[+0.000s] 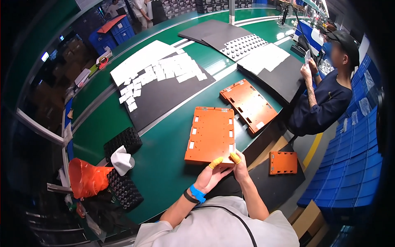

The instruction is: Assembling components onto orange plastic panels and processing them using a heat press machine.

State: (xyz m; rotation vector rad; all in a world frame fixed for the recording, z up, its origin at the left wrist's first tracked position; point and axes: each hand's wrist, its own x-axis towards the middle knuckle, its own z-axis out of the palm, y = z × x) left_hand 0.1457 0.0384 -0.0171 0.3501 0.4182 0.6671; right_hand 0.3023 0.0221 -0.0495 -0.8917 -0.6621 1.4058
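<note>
A flat orange rectangular case [210, 133] with small slots along its sides lies over the green bench in front of me. At its near right corner, my left hand [210, 177] grips the edge, the thumb in a yellow finger cot on top. My right hand [239, 165] closes on the same corner, its thumb also yellow-tipped and almost touching the left one. Most of the fingers below the edge are hidden. Just beyond, to the right, another orange case [249, 105] rests on the bench, tilted in angle to the first.
Black boards [164, 101] carry many white cards [156, 70] and small round parts [245, 46]. Black trays [123, 142], a white cloth [122, 160] and an orange bag [87, 177] sit left. Right are a third orange case [283, 163], a co-worker [323, 103] and blue crates [345, 152].
</note>
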